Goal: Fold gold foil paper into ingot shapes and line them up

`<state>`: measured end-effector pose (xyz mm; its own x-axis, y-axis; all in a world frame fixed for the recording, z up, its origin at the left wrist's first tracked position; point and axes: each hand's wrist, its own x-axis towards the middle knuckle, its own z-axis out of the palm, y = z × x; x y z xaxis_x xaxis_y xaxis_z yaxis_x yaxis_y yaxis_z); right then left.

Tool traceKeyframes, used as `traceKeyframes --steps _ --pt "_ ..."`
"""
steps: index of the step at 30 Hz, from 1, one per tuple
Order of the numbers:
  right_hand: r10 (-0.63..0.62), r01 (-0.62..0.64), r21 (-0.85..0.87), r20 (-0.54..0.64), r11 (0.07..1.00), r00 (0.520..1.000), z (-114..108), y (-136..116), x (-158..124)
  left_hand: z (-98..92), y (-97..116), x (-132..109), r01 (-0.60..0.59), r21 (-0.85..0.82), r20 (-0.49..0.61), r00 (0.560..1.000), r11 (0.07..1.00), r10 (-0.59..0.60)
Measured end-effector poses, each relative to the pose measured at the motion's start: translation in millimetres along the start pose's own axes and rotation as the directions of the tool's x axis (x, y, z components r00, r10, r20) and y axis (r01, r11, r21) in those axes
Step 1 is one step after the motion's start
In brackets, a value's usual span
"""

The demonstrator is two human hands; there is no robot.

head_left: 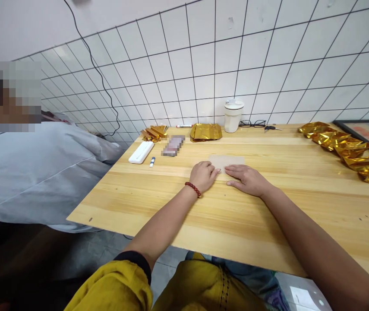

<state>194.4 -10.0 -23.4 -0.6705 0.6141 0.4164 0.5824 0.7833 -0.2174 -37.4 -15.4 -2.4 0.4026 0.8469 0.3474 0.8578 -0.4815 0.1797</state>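
A small pale beige sheet of paper (231, 160) lies on the wooden table in front of me. At its left edge my left hand (201, 176) has its fingers curled in and the thumb laid against the sheet; the hand's own fingers partly hide that corner. My right hand (245, 178) rests flat on the paper's near right part, fingers stretched out together and thumb apart. The two hands are close to each other without touching. A red bead bracelet (193, 189) circles my left wrist.
Gold foil pieces lie at the back: a stack (206, 132), a loose bunch (154, 133) and a row (342, 147) at right. Around them are a white cup (234, 117), glasses (252, 124), keys (272, 128) and a white power bank (141, 152). A person (42, 172) sits at left.
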Motion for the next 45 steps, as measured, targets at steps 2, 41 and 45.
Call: traceKeyframes --steps 2,41,45 --pt "0.002 -0.002 0.009 -0.006 1.0 1.0 0 0 0 -1.9 1 0 0.073 0.04 -0.006 0.997 0.997 -0.073" --pt "0.294 -0.357 -0.391 -0.215 0.848 0.932 -15 8 -10 10.5 -6 0 -0.313 -0.153 0.062 0.943 0.937 0.325" --pt "0.181 -0.243 -0.307 -0.215 0.92 0.96 -11 8 -8 10.2 -6 -1 -0.314 -0.147 0.059 0.944 0.938 0.325"
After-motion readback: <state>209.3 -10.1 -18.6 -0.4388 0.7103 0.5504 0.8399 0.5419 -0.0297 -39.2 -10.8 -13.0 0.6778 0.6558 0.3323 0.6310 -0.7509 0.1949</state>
